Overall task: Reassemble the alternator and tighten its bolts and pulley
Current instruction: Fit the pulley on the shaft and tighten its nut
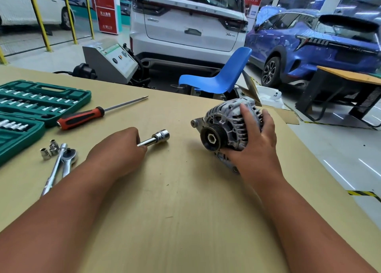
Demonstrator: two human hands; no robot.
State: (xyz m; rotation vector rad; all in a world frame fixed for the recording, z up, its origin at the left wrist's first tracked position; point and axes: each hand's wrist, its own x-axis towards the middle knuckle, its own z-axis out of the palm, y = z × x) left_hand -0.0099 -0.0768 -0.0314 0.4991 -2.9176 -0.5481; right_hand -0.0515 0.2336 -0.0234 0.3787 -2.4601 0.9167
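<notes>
The left hand [121,147] lies knuckles-up, fingers curled round the thin shaft of a socket bar [156,138]. The bar's socket end sticks out past the thumb and points up and right toward the alternator [224,122], with a clear gap between them. Whether the bar rests on the table [175,200] or sits just above it cannot be told. The forearm runs in from the lower left.

The right hand [257,140] grasps the alternator from its right side. The palm is against the ribbed housing, the fingers spread over the top and the thumb is low beside the pulley [211,140]. The alternator sits on the table near its right edge, with the black pulley and its nut facing the person.

Left of the hands lie a ratchet [69,159], a long bar [54,169] and three loose sockets [49,150]. Beyond them are a red-and-black screwdriver [90,116] and an open green socket case [37,99].
</notes>
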